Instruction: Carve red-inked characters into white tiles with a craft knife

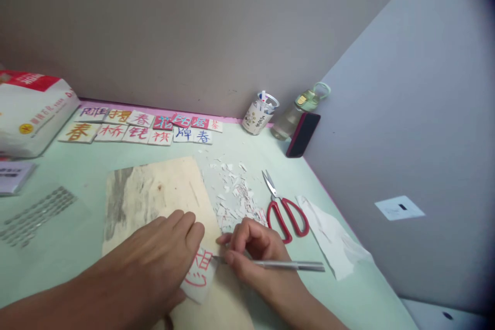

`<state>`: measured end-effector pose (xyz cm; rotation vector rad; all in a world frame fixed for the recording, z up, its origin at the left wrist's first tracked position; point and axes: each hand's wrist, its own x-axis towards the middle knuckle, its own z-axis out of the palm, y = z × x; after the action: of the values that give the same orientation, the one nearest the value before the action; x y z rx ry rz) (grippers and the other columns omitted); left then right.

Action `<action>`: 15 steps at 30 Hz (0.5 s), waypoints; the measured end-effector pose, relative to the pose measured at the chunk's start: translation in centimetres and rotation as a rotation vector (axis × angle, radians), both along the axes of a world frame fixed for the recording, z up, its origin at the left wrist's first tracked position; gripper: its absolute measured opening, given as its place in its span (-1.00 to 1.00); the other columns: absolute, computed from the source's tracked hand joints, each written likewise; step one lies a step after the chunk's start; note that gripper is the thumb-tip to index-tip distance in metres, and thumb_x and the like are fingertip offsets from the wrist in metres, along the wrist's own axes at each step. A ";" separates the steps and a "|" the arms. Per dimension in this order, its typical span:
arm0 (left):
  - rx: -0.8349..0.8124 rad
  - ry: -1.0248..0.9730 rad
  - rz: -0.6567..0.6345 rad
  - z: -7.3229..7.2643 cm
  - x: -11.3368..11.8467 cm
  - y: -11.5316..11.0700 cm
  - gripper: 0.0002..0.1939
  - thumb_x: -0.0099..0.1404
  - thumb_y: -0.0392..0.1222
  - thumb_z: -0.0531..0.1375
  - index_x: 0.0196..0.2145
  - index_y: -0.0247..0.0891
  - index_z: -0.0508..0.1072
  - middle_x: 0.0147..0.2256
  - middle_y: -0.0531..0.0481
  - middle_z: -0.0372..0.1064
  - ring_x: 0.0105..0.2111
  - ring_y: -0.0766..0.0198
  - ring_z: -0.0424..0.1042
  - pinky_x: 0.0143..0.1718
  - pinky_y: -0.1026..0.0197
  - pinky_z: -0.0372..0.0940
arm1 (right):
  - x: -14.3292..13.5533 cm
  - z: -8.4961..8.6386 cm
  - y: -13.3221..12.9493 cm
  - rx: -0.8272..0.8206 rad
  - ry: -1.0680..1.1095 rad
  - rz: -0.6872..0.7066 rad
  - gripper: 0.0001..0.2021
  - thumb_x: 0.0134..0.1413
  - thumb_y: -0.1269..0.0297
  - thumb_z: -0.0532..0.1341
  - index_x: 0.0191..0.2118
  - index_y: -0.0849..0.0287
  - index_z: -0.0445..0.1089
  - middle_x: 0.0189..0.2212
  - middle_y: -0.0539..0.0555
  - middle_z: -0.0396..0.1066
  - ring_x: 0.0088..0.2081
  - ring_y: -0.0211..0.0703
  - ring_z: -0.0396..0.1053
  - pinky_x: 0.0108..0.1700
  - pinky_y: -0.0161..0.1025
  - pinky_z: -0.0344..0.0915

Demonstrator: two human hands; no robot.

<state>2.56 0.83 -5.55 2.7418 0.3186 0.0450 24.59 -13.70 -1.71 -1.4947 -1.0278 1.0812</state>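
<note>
We judge the step in hand to be detail cutting along red marks; we have the right hand (259,252) gripping a slim silver tool (294,265), apparently a craft knife, in a pen hold, its tip at the right edge of the white card (199,281); the card lies over the lower part of the wooden board (174,185), beneath the left hand (166,242); the left fingers are bent over the card's left side, but we cannot tell whether they pinch it or only press it down.

As we judge it, the next move calls for a firm left hold, fingertips clear of the tip, and light, short strokes; a slip could tear the character.

Containers: we note a labelled jar (255,118) at the back, holding slender white items that we cannot identify; beside it we see a translucent bottle (286,121) with a green lid, its fill level unclear; at far left stands a white-and-red bag (42,118), its contents hidden from us.
</note>
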 end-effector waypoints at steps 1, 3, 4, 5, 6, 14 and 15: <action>0.009 -0.006 -0.017 0.1 -0.3 0.4 -0.38 0.11 -0.35 0.32 0.14 -0.09 0.43 0.08 -0.21 0.55 0.01 -0.24 0.52 0.05 -0.16 0.45 | -0.1 0.2 -0.1 0.013 -0.025 0.011 -0.71 0.13 0.27 0.42 -0.43 0.05 0.27 -0.39 0.04 0.51 -0.05 0.03 0.62 -0.14 -0.16 0.54; -0.004 -0.021 -0.015 0.4 -0.6 0.9 -0.33 0.06 -0.37 0.31 0.15 -0.06 0.42 0.11 -0.19 0.55 0.04 -0.22 0.53 0.07 -0.12 0.44 | -0.3 0.7 -0.4 0.011 -0.038 0.050 -0.73 0.15 0.29 0.40 -0.42 0.05 0.27 -0.41 0.01 0.48 -0.13 -0.04 0.58 -0.16 -0.18 0.51; -0.024 -0.014 0.003 0.5 -0.7 1.0 -0.34 0.05 -0.34 0.34 0.13 -0.05 0.43 0.10 -0.17 0.56 0.04 -0.22 0.53 0.07 -0.11 0.44 | -0.4 1.0 -0.5 -0.012 -0.015 0.074 -0.72 0.15 0.29 0.40 -0.42 0.05 0.26 -0.40 0.01 0.49 -0.20 -0.09 0.54 -0.19 -0.20 0.48; -0.052 0.008 0.026 0.7 -0.6 0.9 -0.36 0.03 -0.29 0.39 0.10 -0.06 0.44 0.07 -0.16 0.57 0.01 -0.23 0.54 0.05 -0.11 0.46 | -0.5 1.3 -0.6 -0.045 0.019 0.097 -0.72 0.13 0.28 0.40 -0.43 0.05 0.26 -0.39 0.01 0.50 -0.26 -0.13 0.49 -0.23 -0.22 0.44; -0.082 0.049 0.049 1.0 -0.5 0.7 -0.36 0.01 -0.23 0.45 0.08 -0.07 0.46 0.04 -0.16 0.57 -0.01 -0.24 0.54 0.03 -0.12 0.49 | -0.5 1.5 -0.6 -0.079 0.052 0.114 -0.71 0.12 0.27 0.40 -0.43 0.06 0.25 -0.39 0.01 0.51 -0.31 -0.18 0.44 -0.26 -0.24 0.39; -0.015 0.392 0.044 3.1 2.7 -2.1 -0.42 0.02 -0.40 0.39 0.06 -0.23 0.65 0.01 -0.35 0.60 -0.01 -0.44 0.57 0.02 -0.48 0.53 | -0.2 1.8 0.0 -0.074 0.054 0.108 -0.77 0.06 0.29 0.39 -0.41 0.08 0.29 -0.48 -0.10 0.32 -0.42 -0.28 0.19 -0.37 -0.29 0.17; -0.003 0.360 0.015 3.3 2.7 -1.7 -0.47 0.08 -0.45 0.33 0.04 -0.21 0.66 0.01 -0.34 0.61 -0.01 -0.42 0.59 0.01 -0.45 0.54 | -0.1 1.7 0.1 -0.062 0.060 0.099 -0.78 0.06 0.30 0.39 -0.40 0.08 0.30 -0.48 -0.10 0.31 -0.42 -0.28 0.18 -0.38 -0.30 0.16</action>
<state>5.27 -0.83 -2.28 2.7349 0.4346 -0.4477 24.46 -13.55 0.02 -1.4641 -1.0439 1.2311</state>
